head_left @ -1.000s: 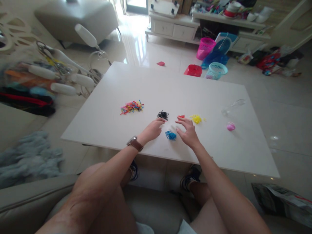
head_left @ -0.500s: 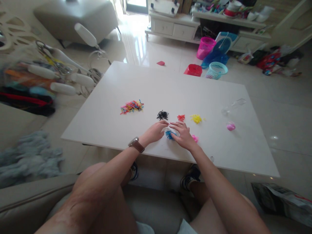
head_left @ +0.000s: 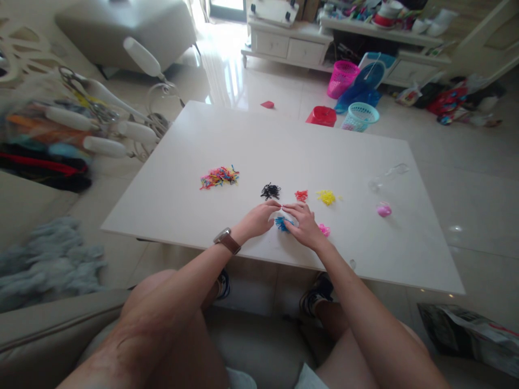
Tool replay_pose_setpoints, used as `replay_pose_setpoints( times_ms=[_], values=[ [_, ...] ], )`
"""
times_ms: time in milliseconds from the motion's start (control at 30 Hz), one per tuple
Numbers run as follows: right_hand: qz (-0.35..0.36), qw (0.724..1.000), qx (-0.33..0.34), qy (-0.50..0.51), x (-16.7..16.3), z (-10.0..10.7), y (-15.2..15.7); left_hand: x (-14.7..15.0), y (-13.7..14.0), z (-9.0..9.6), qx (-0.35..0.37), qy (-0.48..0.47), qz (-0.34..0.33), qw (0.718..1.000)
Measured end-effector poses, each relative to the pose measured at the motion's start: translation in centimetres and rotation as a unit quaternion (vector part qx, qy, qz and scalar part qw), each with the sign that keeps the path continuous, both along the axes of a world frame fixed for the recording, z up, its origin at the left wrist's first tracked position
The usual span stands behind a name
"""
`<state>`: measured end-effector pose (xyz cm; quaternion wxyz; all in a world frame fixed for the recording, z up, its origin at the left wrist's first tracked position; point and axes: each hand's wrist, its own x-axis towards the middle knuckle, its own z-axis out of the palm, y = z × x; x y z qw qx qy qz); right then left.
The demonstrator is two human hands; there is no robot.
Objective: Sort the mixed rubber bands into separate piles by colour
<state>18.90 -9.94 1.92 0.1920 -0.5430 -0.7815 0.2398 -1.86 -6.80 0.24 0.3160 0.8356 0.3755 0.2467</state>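
My left hand (head_left: 261, 217) is open, its fingers stretched forward and curved around the far left of a small pile of blue rubber-band-like strands (head_left: 282, 223). Opposite it, my right hand (head_left: 302, 222) is open too, its thumb against the blue pile and its fingertips nearly meeting the left ones. Just beyond the fingers lie a black pile (head_left: 270, 190) and a red pile (head_left: 301, 196) of similar strands. A yellow pile (head_left: 326, 197) sits to their right. The pink pile (head_left: 324, 230) is partly hidden behind my right wrist.
A larger mixed-colour pile (head_left: 220, 177) lies left on the white table (head_left: 251, 135). Toward the right are a clear plastic item (head_left: 375, 185) and a pink lump (head_left: 384, 209). Baskets, including a light-blue one (head_left: 360, 117), stand on the floor past the far edge.
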Motion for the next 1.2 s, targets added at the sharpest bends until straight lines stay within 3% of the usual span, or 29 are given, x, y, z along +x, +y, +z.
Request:
replay_pose_setpoints(
  times_ms=[333, 567, 667, 1033, 1200],
  values=[
    [-0.008, 1.0, 0.002, -0.004, 0.1, 0.0, 0.1, 0.0, -0.1, 0.1, 0.009, 0.005, 0.009, 1.0],
    [-0.182, 0.982, -0.007, -0.041, 1.7, -1.7, 1.2, -0.2, -0.2, 0.3, -0.017, 0.014, 0.04, 0.999],
    [-0.218, 0.975, -0.02, -0.043, 2.3, -2.3, 1.7, -0.1, -0.3, 0.4, -0.023, 0.013, 0.04, 0.999],
    [-0.204, 0.978, -0.012, -0.039, 2.6, -3.5, 2.4, -0.4, -0.1, 0.6, -0.034, 0.027, 0.048, 0.998],
    [-0.216, 0.975, -0.017, -0.043, 2.8, -3.3, 2.2, -1.1, 0.3, 1.1, -0.054, 0.088, 0.081, 0.991]
  ],
)
